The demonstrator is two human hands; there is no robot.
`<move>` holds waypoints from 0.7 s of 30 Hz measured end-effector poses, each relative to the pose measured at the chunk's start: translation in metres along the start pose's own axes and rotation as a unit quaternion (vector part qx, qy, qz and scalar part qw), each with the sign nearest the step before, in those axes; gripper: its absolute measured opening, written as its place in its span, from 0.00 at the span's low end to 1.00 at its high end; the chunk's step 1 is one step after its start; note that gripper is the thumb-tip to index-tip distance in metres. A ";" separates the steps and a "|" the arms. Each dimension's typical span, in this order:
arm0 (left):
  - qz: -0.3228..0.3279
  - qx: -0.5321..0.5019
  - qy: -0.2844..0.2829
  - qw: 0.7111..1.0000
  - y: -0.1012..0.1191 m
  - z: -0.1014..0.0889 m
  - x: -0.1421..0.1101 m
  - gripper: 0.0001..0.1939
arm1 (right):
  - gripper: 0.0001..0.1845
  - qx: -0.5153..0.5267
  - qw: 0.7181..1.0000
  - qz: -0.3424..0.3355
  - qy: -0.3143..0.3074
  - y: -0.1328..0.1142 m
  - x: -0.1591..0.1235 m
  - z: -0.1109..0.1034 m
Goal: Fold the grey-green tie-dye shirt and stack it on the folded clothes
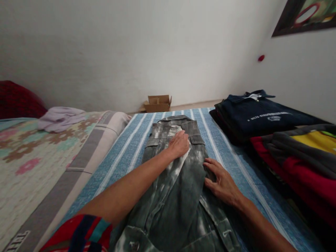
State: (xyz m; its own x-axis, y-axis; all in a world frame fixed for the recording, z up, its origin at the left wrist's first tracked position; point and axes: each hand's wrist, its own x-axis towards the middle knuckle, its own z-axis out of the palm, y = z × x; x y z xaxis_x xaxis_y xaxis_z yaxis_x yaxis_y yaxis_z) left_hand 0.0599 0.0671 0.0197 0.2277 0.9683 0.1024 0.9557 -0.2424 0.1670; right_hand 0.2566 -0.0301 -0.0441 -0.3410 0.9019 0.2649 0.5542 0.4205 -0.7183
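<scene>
A grey-green denim jacket (181,192) with pale washed patches lies lengthwise in front of me, its collar at the far end. One sleeve runs diagonally over its middle. My left hand (179,143) is closed on the jacket's fabric near the upper middle, between two pocket flaps, with its fingertips partly hidden. At the jacket's right edge, my right hand (220,180) has its fingers and thumb spread apart, touching the cloth. The near end of the jacket runs out of view at the bottom.
Beneath the jacket is a blue-and-white striped cloth (118,164). Folded clothes stand in stacks on the right, including a navy garment (262,115) and a red, grey and yellow one (301,157). A floral bed cover (52,157) is on the left. Behind sits a cardboard box (158,105).
</scene>
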 end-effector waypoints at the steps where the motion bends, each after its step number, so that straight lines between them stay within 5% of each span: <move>1: 0.005 0.002 -0.014 1.000 0.001 0.003 -0.007 0.15 | 0.23 -0.017 1.000 0.000 0.010 0.000 0.000 0.004; 10: -0.060 -0.017 -0.116 0.991 -0.009 0.021 -0.017 0.30 | 0.08 -0.100 0.991 -0.003 0.088 -0.010 0.011 0.019; 21: -0.063 -0.002 -0.115 0.991 -0.005 0.023 -0.016 0.31 | 0.09 -0.073 0.994 0.004 0.083 -0.025 0.019 0.020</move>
State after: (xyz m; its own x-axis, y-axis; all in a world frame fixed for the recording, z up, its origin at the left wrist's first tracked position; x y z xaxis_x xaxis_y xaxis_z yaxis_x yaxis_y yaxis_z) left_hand 0.0555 0.0541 -0.0049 0.1434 0.9787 -0.1466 0.9788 -0.1184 0.1673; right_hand 0.2210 -0.0253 -0.0346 -0.2130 0.9036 0.3716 0.6646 0.4128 -0.6228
